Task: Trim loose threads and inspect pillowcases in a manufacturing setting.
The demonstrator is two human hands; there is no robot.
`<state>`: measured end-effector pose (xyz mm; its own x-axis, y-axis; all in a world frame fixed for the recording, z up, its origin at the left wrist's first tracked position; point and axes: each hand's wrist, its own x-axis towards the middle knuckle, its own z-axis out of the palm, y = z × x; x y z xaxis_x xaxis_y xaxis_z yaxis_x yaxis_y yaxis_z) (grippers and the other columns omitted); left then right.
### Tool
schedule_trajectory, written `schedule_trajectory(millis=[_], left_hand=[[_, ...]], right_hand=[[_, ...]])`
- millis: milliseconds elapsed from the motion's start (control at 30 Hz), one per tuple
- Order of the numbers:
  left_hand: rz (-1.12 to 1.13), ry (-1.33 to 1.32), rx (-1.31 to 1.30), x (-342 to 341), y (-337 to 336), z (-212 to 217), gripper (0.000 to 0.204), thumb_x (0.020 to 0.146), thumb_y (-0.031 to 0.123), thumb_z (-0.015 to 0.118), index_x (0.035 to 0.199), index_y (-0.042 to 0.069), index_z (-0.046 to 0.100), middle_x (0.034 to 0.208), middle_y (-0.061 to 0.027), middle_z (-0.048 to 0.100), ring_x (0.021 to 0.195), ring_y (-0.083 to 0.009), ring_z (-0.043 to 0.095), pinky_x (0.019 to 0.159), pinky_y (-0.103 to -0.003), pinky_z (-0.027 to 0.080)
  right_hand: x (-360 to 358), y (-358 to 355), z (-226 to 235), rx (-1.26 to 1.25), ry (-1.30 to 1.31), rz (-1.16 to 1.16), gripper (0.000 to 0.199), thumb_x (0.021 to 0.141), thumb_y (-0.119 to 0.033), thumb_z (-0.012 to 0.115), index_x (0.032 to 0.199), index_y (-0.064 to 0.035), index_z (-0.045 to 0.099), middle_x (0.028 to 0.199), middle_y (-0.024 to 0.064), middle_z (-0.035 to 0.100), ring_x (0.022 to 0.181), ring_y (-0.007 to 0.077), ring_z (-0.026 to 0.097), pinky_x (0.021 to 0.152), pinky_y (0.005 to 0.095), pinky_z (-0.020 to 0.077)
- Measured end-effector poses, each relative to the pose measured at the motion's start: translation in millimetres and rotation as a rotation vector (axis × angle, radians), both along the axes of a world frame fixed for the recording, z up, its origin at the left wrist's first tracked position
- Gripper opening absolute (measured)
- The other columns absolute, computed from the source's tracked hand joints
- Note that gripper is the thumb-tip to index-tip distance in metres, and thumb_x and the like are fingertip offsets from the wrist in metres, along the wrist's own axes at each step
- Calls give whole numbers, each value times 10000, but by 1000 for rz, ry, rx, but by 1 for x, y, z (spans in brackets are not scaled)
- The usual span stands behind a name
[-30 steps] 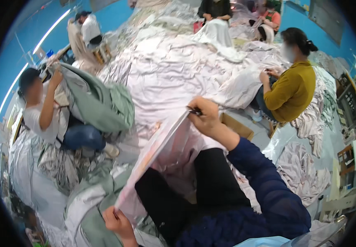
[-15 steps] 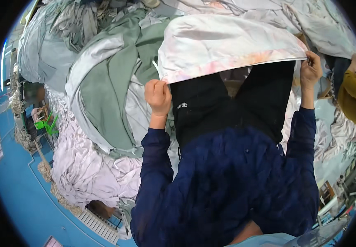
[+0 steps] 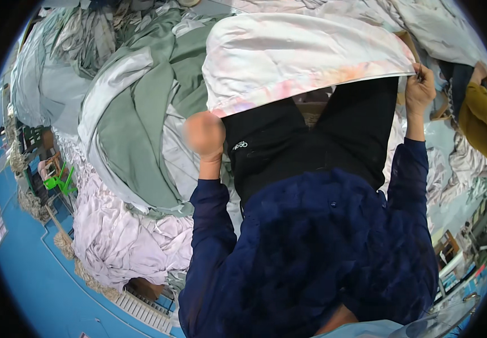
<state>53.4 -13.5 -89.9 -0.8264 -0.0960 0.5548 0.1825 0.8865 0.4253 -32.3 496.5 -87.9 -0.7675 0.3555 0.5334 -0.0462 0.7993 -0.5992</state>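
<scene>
A pale pink and white cloth (image 3: 305,59) is stretched flat over my lap, its near hem running from hand to hand. My left hand (image 3: 204,135), blurred in the picture, grips the cloth's near left corner. My right hand (image 3: 419,93) pinches the near right corner, arm raised. Below the hem I see my black trousers (image 3: 311,146) and dark blue quilted jacket (image 3: 322,248).
A heap of sage green and grey sheets (image 3: 142,118) lies to my left, with pale lilac fabric (image 3: 119,236) below it. A person in a mustard top (image 3: 483,121) sits at the right edge. A blue floor (image 3: 57,293) shows at lower left.
One second ago I faced the room with the cloth hanging between my hands; now the view points down at my lap, and the cloth is held out flat, slightly higher and wider than half a second ago.
</scene>
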Motion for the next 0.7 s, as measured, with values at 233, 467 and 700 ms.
schedule_trajectory(millis=[233,467,700], left_hand=[[27,68,-32,1,-12,-5,173,702,-69,639,841,33,640,795,-115,611,671,-249,587,582,-321,479],[23,117,-35,15,-14,4,177,680,-79,647,818,31,626,816,-113,614,703,-275,592,611,-350,475],[0,108,-4,21,-22,3,233,698,-96,633,887,33,591,926,-107,671,768,-289,613,740,-379,485]], right_hand=[[-3,39,-19,56,49,8,156,847,-31,619,986,-47,687,841,23,671,688,80,582,634,221,479],[-17,39,-27,-185,-67,-137,169,864,-194,675,894,-29,696,712,13,645,618,70,553,562,245,445],[-26,74,-58,-724,-90,-95,87,854,-94,699,830,-36,639,696,-17,597,576,60,523,511,210,419]])
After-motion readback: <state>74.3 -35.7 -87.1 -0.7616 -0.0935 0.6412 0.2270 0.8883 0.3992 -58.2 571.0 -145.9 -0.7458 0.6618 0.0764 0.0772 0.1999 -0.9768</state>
